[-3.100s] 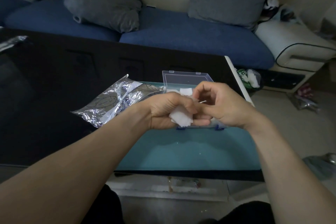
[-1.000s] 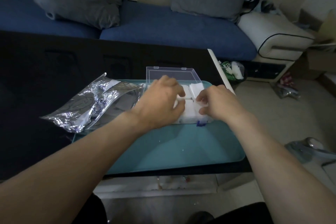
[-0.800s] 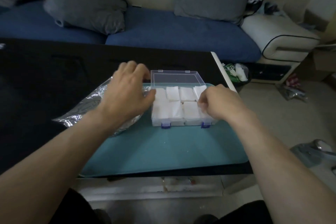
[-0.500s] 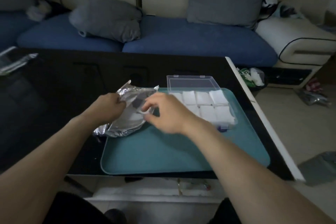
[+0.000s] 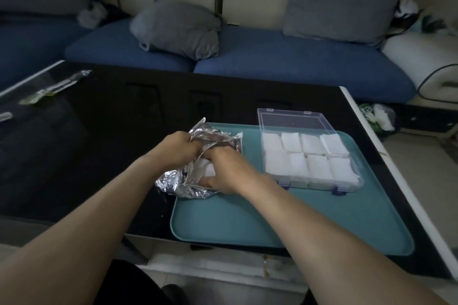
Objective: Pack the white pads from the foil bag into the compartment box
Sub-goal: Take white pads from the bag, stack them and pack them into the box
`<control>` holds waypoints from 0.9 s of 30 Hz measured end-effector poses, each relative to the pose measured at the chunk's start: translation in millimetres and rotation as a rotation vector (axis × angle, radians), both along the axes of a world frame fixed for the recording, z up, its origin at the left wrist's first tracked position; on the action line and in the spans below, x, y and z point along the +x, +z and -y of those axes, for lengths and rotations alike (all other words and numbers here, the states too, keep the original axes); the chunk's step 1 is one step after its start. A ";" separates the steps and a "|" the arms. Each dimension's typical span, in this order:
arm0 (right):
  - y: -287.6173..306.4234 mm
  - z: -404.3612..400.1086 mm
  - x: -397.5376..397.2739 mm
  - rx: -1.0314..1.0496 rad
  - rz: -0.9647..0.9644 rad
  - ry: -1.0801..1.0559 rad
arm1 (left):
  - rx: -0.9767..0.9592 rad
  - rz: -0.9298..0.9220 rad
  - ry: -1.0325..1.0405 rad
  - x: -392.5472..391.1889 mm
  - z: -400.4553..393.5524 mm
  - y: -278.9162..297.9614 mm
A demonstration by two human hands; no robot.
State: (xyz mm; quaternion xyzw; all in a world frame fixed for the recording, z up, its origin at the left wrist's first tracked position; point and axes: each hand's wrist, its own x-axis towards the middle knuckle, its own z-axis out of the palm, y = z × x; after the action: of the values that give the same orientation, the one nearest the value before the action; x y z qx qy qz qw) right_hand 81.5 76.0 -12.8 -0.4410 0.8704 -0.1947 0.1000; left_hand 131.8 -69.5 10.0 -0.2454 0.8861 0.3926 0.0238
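Sofa [image 5: 285, 67] with blue seat cushions and grey pillows runs behind a glossy black worktop [image 5: 99, 151], on which a smooth teal tray [image 5: 272, 220] with rounded corners carries a clear plastic compartment box [image 5: 357, 181], lid open, its two rows of four cells packed with soft white pads [image 5: 309, 158]. At the tray's left edge lies the crinkled foil bag [image 5: 178, 183]. The left hand [image 5: 177, 147] has its grip pinching the bag's mouth, while the right hand [image 5: 226, 168] reaches inside, grasping a white pad [image 5: 205, 168].

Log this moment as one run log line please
left hand: holds foil bag open | right hand: in bag on pads | box: lid open, all visible compartments padded
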 end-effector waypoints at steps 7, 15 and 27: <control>1.2 -17.4 -14.0 -0.257 0.127 -0.079 | -0.096 0.024 -0.005 -5.7 -7.8 3.4; 21.5 -55.6 -19.5 -0.602 0.369 -0.360 | -0.231 0.054 0.022 -9.8 -25.1 14.7; 58.3 -127.4 -17.9 -0.975 1.133 -0.492 | 0.277 -0.533 -0.111 -4.6 -116.6 43.9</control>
State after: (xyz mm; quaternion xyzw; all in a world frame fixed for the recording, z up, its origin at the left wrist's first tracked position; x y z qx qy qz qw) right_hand 63.5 203.4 45.5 -0.0630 0.5757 -0.7664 0.2778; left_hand 127.1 47.1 53.9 -0.0796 0.8113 0.5581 -0.1549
